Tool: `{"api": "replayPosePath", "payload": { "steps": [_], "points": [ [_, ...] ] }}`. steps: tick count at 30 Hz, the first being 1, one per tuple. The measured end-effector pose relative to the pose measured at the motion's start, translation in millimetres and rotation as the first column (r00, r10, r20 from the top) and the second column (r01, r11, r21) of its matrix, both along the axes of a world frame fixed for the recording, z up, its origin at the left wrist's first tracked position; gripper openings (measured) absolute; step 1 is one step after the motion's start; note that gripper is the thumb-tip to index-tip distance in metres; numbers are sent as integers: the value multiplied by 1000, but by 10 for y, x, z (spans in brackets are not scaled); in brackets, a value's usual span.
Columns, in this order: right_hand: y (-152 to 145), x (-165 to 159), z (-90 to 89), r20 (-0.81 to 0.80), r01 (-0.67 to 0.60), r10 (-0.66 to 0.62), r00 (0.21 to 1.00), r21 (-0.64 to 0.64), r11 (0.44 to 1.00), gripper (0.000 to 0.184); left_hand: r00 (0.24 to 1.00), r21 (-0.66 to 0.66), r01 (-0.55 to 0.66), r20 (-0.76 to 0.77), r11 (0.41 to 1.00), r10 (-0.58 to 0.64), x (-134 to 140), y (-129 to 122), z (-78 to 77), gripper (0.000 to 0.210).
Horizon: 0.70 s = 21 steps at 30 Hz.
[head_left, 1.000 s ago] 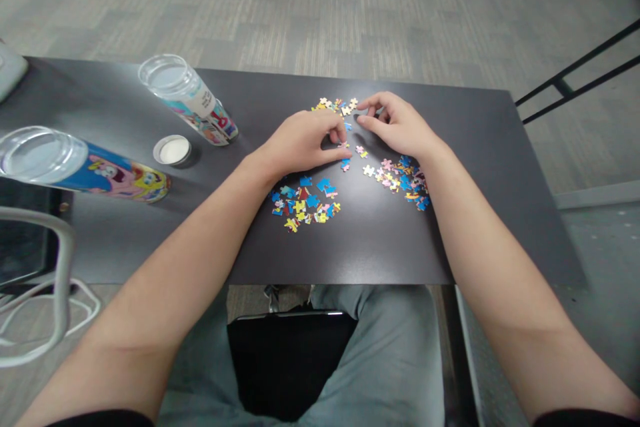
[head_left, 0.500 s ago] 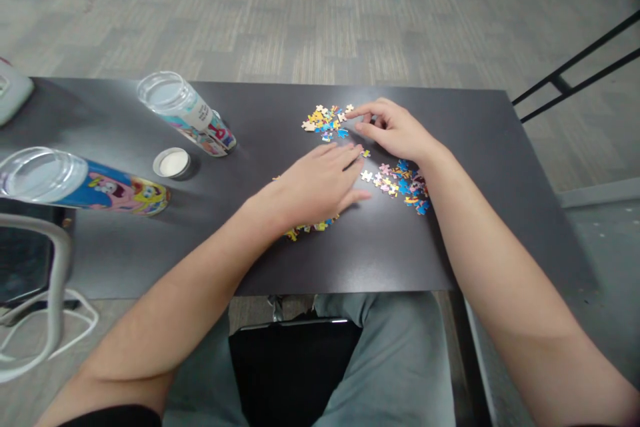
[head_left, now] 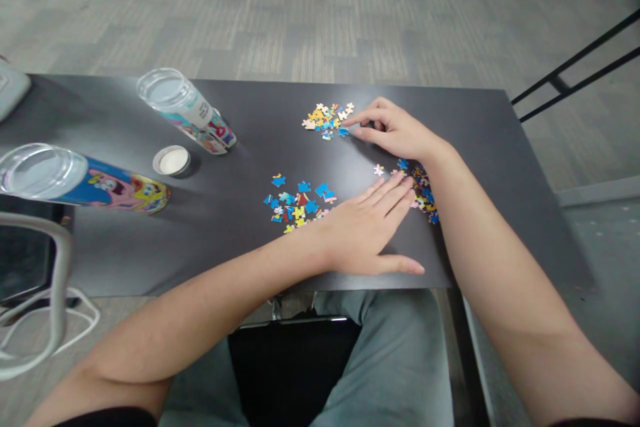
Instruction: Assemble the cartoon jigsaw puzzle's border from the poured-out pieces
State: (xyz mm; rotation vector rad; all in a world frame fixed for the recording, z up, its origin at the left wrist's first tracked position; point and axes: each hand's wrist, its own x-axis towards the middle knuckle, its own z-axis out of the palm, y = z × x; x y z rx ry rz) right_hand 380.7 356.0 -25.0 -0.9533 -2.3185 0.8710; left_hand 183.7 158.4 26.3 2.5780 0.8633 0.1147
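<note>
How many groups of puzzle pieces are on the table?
3: the far group by the right hand, the left group, and the right group, partly hidden by the left hand.

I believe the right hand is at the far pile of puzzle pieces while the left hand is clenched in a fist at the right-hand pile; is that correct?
Not quite: the left hand is not clenched; the head view shows it open and outstretched at the right-hand pile. The right hand is indeed at the far pile.
</note>
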Motion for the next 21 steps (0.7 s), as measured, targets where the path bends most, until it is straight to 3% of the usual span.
{"api": "replayPosePath", "payload": {
  "steps": [2, 4, 6, 9, 12, 14, 16, 19, 21],
  "points": [
    [3, 21, 22, 17, -29, 29, 999, -1, 1000, 37, 996, -5, 25, 83, 1000, -25, -93, 115, 50, 98],
    [7, 46, 48, 29, -70, 70, 997, -3, 998, 34, 983, -14, 35, 180, 999, -32, -259, 306, 103, 57],
    [4, 67, 75, 41, -108, 108, 993, -4, 994, 31, 948, 87, -153, 295, 984, 122, -490, 552, 135, 38],
    [-30, 63, 122, 86, -140, 141, 986, -8, 990, 30, 824, 227, -534, 352, 814, 443, -898, 925, 101, 33],
    [-107, -2, 194, 142, -192, 195, 970, -34, 981, 33, 712, 206, -698, 310, 686, 631, -1240, 1189, -31, 19],
    [-173, -72, 257, 169, -248, 255, 952, -64, 967, 32, 688, 178, -723, 276, 668, 671, -1362, 1279, -137, 9],
    [-236, -141, 316, 192, -298, 311, 931, -97, 950, 30, 704, 163, -706, 269, 689, 658, -1394, 1311, -222, 5],
    [-284, -200, 353, 175, -348, 366, 914, -129, 929, 27, 739, 191, -671, 257, 717, 623, -1338, 1294, -274, 16],
    [-272, -203, 323, 113, -326, 338, 934, -109, 939, 28, 741, 203, -670, 235, 714, 629, -1282, 1266, -270, 26]
  ]
}}
